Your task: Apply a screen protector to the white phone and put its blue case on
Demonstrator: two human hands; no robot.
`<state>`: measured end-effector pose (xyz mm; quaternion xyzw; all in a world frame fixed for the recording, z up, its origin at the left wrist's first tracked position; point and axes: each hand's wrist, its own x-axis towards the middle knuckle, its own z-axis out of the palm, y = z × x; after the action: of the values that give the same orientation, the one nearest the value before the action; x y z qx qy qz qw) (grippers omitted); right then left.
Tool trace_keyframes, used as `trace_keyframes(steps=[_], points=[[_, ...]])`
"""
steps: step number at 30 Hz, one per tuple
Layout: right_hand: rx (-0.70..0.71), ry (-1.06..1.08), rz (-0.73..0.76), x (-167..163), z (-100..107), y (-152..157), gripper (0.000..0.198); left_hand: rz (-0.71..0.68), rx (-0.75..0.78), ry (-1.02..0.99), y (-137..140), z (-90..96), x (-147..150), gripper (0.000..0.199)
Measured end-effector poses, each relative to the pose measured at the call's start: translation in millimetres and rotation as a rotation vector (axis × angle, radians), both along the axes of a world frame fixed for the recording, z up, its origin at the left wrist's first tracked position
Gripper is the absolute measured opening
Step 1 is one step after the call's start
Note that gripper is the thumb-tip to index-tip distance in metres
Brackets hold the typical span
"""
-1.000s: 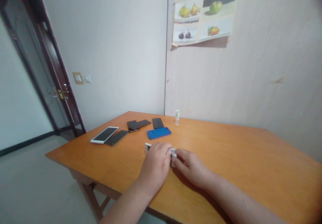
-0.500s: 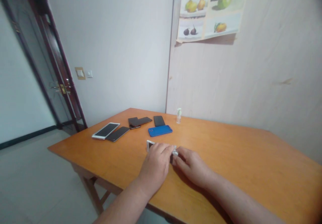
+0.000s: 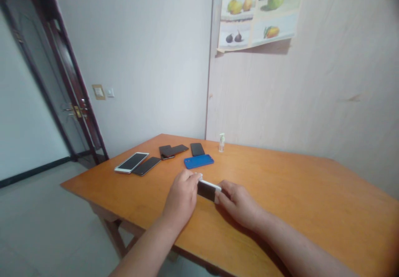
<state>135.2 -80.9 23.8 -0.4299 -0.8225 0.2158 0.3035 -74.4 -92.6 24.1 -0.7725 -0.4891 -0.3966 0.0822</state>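
Note:
A white smartphone with a dark screen (image 3: 207, 190) is tilted on its long edge above the near part of the table, its screen side toward me. My right hand (image 3: 235, 200) grips its right end between thumb and fingers. At the phone's left end, my left hand (image 3: 183, 192) is closed, and a bit of white tissue (image 3: 199, 175) shows at its fingertips against the top edge. Most of that tissue is hidden by the fingers. Beyond the hands lies a blue phone (image 3: 198, 161), back up.
Several dark phones (image 3: 176, 150) lie farther back on the wooden table (image 3: 280, 181), two overlapping. A white tablet (image 3: 132, 162) and a black phone (image 3: 147, 166) rest at the left. A small pump bottle (image 3: 221, 143) stands near the wall.
My left hand has slid left along the phone with the white tissue, from its right end to its left end, uncovering the screen. My right hand keeps its hold.

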Motion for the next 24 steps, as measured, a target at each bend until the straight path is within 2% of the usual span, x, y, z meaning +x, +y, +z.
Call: trace_keyframes(steps=[5,8,13,18,21,24], points=[[0.020,0.048,0.057,2.2,-1.6,1.7,0.017,-0.113,-0.039,0.042,-18.0,-2.0,43.4,0.024],[0.022,0.072,0.077,3.6,-2.5,2.8,0.015,-0.129,-0.056,0.064,-19.5,-2.0,48.9,0.023],[0.013,0.008,0.000,3.9,-2.1,2.3,0.022,-0.041,-0.026,0.045,-4.9,-0.1,14.4,0.026],[-0.004,-0.010,0.003,4.0,-0.2,0.8,0.023,0.046,-0.006,-0.014,14.3,2.5,-29.5,0.026],[-0.008,-0.010,-0.003,4.2,0.9,0.6,0.023,0.073,-0.005,-0.034,19.4,1.6,-39.9,0.026],[-0.001,-0.012,-0.004,3.8,1.6,0.3,0.023,0.079,0.025,-0.069,18.6,-1.3,-36.8,0.026]])
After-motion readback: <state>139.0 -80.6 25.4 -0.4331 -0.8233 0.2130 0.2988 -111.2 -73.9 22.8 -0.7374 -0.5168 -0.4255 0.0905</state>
